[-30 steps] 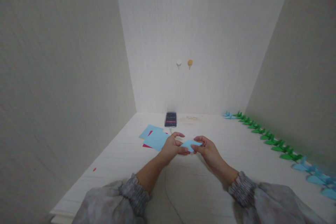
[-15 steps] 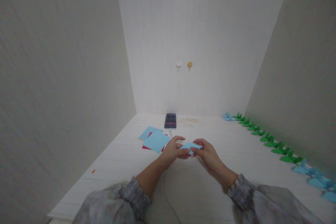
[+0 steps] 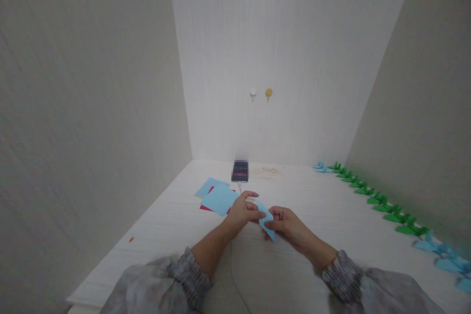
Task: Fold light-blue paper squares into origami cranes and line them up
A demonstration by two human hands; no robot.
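Observation:
A folded piece of light blue paper (image 3: 265, 215) is pinched between both hands above the white table. My left hand (image 3: 243, 211) grips its left side, thumb on the near face and forefinger stretched out above. On the right edge, my right hand (image 3: 285, 221) pinches the paper between thumb and curled fingers. The paper is tilted, its lower point aimed down and to the right. Just left of my left hand lie light blue square sheets (image 3: 219, 199) over a red sheet (image 3: 205, 208).
A phone (image 3: 240, 171) leans at the back, its white cable (image 3: 235, 282) running toward me. Folded green paper pieces (image 3: 384, 208) line the right side, with light blue ones (image 3: 452, 264) at the near end. Two hooks (image 3: 269, 92) hang on the back wall. An orange scrap (image 3: 131, 239) lies left.
The folded paper has turned from lying roughly level to slanting down to the right. My right hand has shifted slightly down with it; my left hand stays nearly in place.

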